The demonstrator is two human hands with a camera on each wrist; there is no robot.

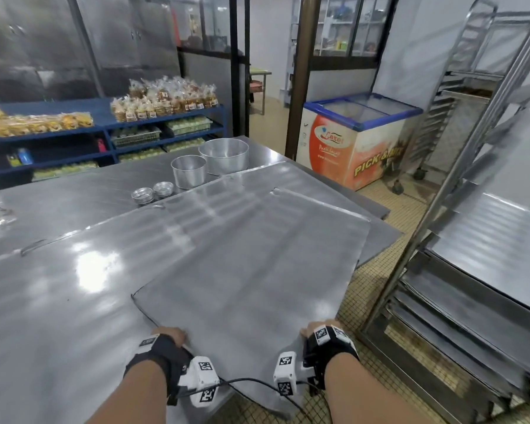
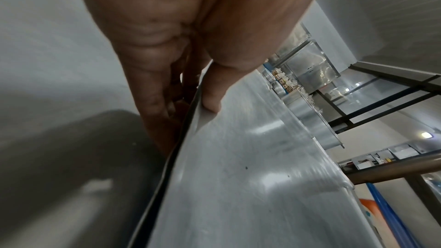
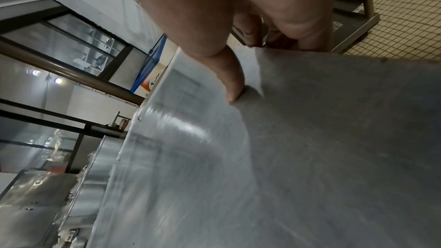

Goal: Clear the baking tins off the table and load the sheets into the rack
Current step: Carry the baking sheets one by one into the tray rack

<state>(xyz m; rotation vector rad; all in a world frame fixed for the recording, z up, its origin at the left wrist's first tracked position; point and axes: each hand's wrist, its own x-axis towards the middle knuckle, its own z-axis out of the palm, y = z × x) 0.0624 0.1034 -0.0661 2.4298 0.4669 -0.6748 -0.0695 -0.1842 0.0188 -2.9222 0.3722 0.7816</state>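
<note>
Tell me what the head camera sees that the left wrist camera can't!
Only the head view shows the rack, the right hand and both hands gripping the sheet's near edge together. Only the left wrist view shows the left thumb on top of the sheet with the fingers curled underneath. Both show the left hand, the sheet, the tins and the freezer.
</note>
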